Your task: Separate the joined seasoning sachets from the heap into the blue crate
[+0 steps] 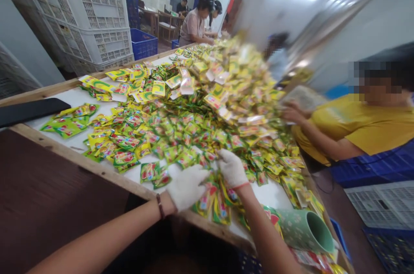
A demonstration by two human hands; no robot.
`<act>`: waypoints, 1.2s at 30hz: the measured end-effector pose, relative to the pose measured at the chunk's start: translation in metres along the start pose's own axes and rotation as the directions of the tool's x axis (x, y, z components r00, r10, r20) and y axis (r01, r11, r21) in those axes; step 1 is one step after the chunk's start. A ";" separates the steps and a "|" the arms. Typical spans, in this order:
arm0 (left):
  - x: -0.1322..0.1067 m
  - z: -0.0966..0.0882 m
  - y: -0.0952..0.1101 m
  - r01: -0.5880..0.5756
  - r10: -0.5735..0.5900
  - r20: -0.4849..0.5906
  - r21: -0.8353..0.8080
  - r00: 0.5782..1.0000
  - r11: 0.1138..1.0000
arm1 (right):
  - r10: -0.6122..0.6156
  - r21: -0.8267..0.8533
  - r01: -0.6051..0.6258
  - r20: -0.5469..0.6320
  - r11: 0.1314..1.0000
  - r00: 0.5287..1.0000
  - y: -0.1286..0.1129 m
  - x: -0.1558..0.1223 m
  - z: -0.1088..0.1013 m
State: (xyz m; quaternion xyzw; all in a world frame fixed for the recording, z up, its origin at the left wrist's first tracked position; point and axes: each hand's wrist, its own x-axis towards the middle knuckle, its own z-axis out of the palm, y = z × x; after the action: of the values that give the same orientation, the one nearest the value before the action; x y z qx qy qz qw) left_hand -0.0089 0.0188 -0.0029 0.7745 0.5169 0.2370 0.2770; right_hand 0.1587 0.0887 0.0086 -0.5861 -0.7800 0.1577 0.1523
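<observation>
My left hand (187,185), in a white knitted glove, lies low over small packets near the table's front edge. Its fingers stretch to the right, and no packet shows in its grasp. My right hand (232,169), gloved too, reaches into the front of the heap with its fingers curled together; what is between them is hidden. Under and between both hands are green and yellow packets (207,198) with red printing. The large heap of packets (181,125) spreads beyond them, and loose packets (150,172) lie left of my left hand.
A green cylindrical container (307,230) lies on its side at right. A black flat object (34,110) rests at the table's left. White crates (105,20) stand stacked behind. A person in yellow (362,125) sits at right; other people (193,24) work at the far end.
</observation>
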 end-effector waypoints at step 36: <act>0.046 -0.045 -0.030 0.168 -0.170 -0.023 0.317 0.985 0.933 | 0.146 0.827 -0.087 0.006 0.556 0.989 -0.029 -0.023 -0.004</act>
State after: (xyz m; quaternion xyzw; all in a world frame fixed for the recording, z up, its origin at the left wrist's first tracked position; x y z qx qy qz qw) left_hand -0.0420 0.0792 0.0141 0.7623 0.6122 0.1241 0.1694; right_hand 0.1414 0.0594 0.0229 -0.5022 -0.5703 0.4944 0.4220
